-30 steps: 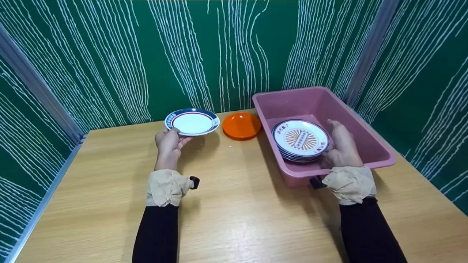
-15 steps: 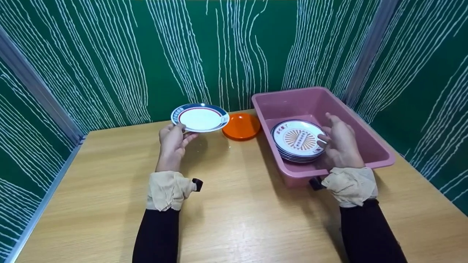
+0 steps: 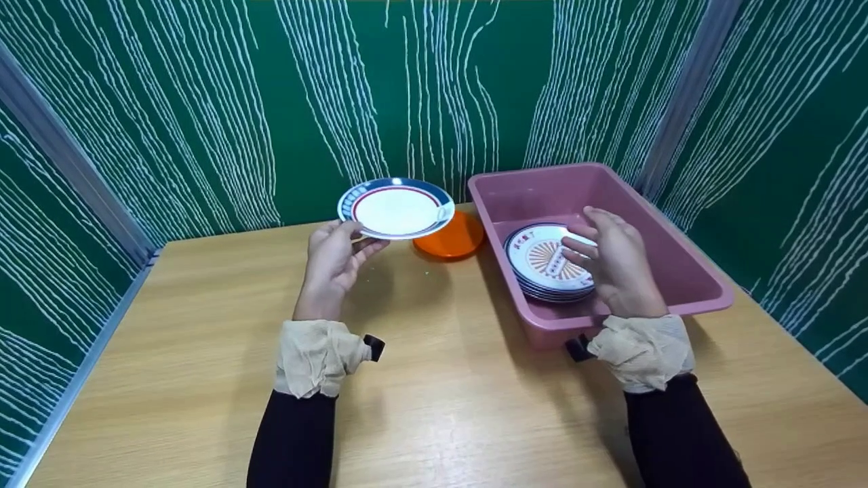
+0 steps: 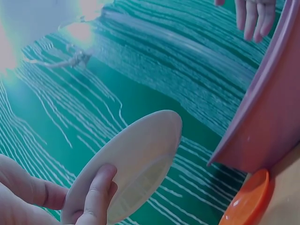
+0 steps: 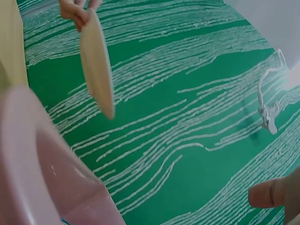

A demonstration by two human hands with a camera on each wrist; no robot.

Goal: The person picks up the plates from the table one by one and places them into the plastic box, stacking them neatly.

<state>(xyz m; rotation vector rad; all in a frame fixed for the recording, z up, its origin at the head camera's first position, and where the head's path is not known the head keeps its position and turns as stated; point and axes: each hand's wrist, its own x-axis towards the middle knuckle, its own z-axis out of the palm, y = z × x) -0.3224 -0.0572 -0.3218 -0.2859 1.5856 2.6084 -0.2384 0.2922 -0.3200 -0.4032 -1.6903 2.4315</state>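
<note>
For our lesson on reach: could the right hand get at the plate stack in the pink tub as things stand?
Probably yes: the right hand holds nothing and hovers by the plate stack, and the pink tub has an open top.

Blue-rimmed plate [image 3: 397, 211]: white centre, thin red ring, pale markings on part of the dark border. Stacked top plate [image 3: 542, 259]: white, orange sunburst, red characters. Tub [image 3: 542, 196]: plain pink. Dish [image 3: 450, 242]: solid orange. Counter [image 3: 447, 379]: light-brown wood grain. Walls [image 3: 434, 88]: green, white wavy lines. Sleeves [image 3: 293, 440]: black. Wrist wraps [image 3: 313, 358]: beige.
</note>
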